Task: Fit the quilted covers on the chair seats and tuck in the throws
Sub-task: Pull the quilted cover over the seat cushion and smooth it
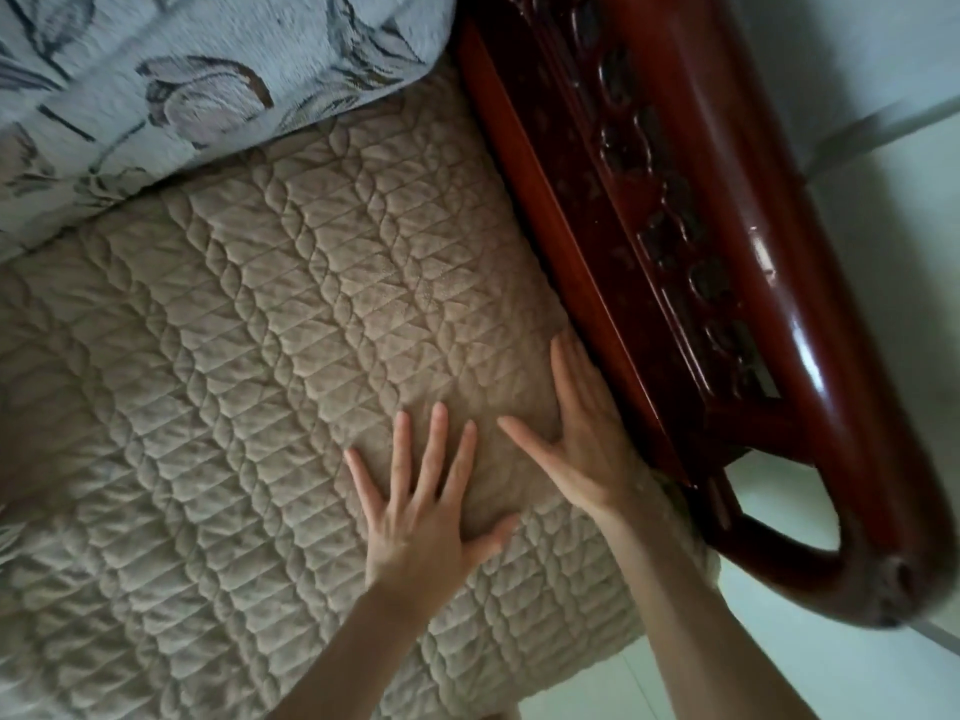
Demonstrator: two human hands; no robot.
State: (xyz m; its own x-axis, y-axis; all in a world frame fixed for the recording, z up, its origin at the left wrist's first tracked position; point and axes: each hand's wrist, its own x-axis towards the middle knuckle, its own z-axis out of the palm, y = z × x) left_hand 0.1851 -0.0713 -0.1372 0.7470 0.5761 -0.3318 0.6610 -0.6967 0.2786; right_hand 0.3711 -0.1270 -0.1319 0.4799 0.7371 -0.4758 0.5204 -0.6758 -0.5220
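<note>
A beige quilted cover (pixel 234 356) lies spread over the chair seat and fills most of the view. My left hand (pixel 426 501) rests flat on it near the seat's front right, fingers straight and spread. My right hand (pixel 576 439) lies flat beside it, its outer edge along the gap between the cover and the dark red wooden armrest (pixel 727 283). A pale blue floral throw (pixel 171 80) covers the chair back at the upper left and meets the quilted cover along its rear edge.
The carved, glossy armrest runs diagonally from the top centre to the lower right, ending in a rounded knob (pixel 888 584). Pale tiled floor (pixel 883 200) shows on the right and below the seat's front edge.
</note>
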